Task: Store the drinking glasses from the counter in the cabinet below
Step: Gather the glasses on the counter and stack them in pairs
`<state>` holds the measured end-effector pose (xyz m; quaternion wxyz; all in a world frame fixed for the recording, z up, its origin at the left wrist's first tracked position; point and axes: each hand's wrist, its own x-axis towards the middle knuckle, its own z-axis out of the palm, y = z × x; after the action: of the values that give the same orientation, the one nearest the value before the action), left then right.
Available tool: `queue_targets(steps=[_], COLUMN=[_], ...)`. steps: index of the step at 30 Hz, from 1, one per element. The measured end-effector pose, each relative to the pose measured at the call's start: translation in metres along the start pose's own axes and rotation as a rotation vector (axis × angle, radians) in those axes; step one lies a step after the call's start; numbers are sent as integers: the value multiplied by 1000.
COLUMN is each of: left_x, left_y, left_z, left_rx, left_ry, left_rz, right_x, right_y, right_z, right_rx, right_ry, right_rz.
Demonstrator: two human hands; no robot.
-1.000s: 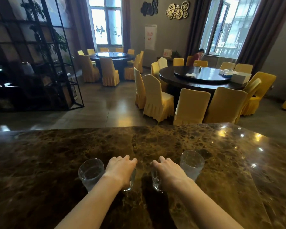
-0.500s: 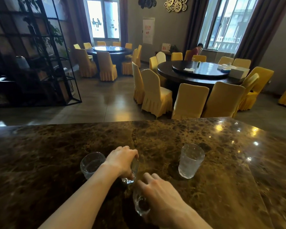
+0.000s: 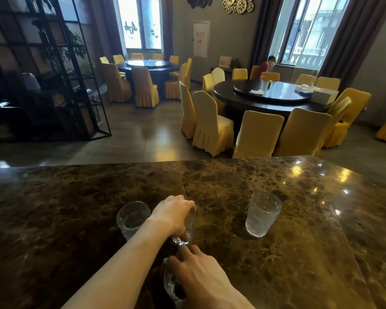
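Several clear drinking glasses are on the dark marble counter (image 3: 288,264). My left hand (image 3: 174,214) grips one glass (image 3: 187,228) from above, near the counter's middle. My right hand (image 3: 198,275) holds another glass (image 3: 172,286), tilted, close to the near edge and nearer me than the left one. A third glass (image 3: 132,217) stands upright just left of my left hand. A fourth glass (image 3: 262,214) stands alone to the right. The cabinet below is out of sight.
Beyond the counter lies a dining room with round dark tables (image 3: 265,97) and yellow-covered chairs (image 3: 210,123). A black metal shelf (image 3: 54,74) stands at the left. A person in red (image 3: 264,66) sits by the far window.
My right hand has drawn its glass toward me and down to the near edge. My left hand has closed on its glass and tipped it slightly.
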<state>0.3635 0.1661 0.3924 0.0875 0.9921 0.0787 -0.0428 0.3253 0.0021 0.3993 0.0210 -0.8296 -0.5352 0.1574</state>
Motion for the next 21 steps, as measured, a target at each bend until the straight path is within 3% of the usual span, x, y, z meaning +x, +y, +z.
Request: queue_targets(steps=[13,17,21], left_x=[-26,-56,-77], left_y=[-15,-43,-72], left_z=[-14,-49,-79], left_rx=[-8,37,36], left_ry=[45,83,-44], left_rz=[25,-14,-130], right_x=[-6,-28,-45], right_y=[4,35,94], right_z=[6,-18,-51], right_rx=[-22,65,-44], right_ry=[3,185,417], right_rz=[-16,73,212])
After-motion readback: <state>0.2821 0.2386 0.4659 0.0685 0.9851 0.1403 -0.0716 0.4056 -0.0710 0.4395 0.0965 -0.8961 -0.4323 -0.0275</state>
